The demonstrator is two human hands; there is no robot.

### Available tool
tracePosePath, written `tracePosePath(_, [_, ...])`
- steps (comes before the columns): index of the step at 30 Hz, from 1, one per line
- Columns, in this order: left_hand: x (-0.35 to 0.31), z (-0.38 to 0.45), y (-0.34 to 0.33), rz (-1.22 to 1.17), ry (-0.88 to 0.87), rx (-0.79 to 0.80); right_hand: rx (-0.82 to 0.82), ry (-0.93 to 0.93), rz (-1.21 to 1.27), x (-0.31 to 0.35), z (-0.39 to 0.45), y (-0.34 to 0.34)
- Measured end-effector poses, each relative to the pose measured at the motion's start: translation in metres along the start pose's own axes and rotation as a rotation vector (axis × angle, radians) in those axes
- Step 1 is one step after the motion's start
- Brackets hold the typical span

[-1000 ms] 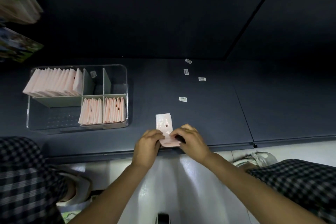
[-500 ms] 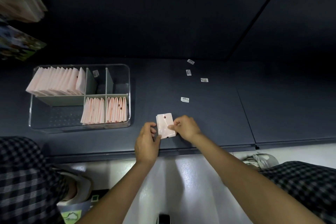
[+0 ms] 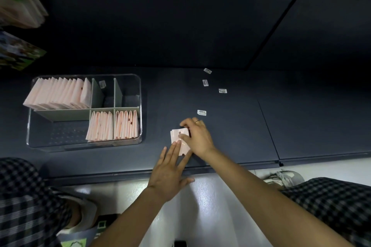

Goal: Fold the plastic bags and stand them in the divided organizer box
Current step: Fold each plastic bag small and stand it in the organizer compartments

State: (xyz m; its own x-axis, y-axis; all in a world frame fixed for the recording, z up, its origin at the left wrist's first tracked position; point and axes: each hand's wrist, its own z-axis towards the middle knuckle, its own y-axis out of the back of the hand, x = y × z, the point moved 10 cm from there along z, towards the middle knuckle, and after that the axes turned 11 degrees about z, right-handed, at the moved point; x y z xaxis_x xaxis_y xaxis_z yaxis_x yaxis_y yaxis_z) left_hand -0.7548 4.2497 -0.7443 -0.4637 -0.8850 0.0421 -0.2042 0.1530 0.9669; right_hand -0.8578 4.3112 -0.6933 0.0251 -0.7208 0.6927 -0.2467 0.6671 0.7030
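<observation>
The left hand (image 3: pixel 170 170) lies flat with its fingers straight and together, the fingertips pressing down on the near part of the folded pink plastic bag (image 3: pixel 178 139); the right hand (image 3: pixel 197 138) is curled over the bag's right side, thumb on top and fingers bent round its far edge, pinching it; a ring shows on one finger of that hand; the bag lies on the dark shelf (image 3: pixel 230 136) near its front edge, a small pale rectangle with a dark spot on its upper face, well to the right of the organizer box (image 3: pixel 138 106); the box is clear-walled with pale green dividers (image 3: pixel 115 94); its far left compartment holds a long row of folded bags (image 3: pixel 58 93) standing on edge and leaning, the two near right compartments each hold a shorter row of standing bags (image 3: pixel 113 125), and the two small far compartments hold no bags; a small label lies in one of them; four small white labels (image 3: pixel 201 112) lie scattered on the shelf beyond the hands; checked fabric shows at both lower corners.
</observation>
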Motion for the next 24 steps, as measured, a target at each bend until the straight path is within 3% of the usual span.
tracePosePath(3, [-0.001,0.000,-0.001,0.009,-0.008,0.010,0.176,0.054,-0.149,0.006,0.003,-0.024])
tracePosePath(12, [0.010,-0.010,-0.003,-0.094,-0.012,-0.032,0.164,-0.146,-0.065,-0.018,0.011,-0.020])
tracePosePath(16, [0.024,-0.017,0.016,-0.394,0.125,-0.183,0.109,-0.226,-0.016,-0.025,0.007,-0.018])
tracePosePath(19, [0.040,-0.020,0.022,-0.688,0.326,-0.268,0.065,-0.275,0.068,-0.031,-0.003,-0.015])
tracePosePath(24, [0.065,-0.022,0.013,-1.213,0.659,-0.256,-0.062,-0.387,0.512,-0.044,-0.031,-0.010])
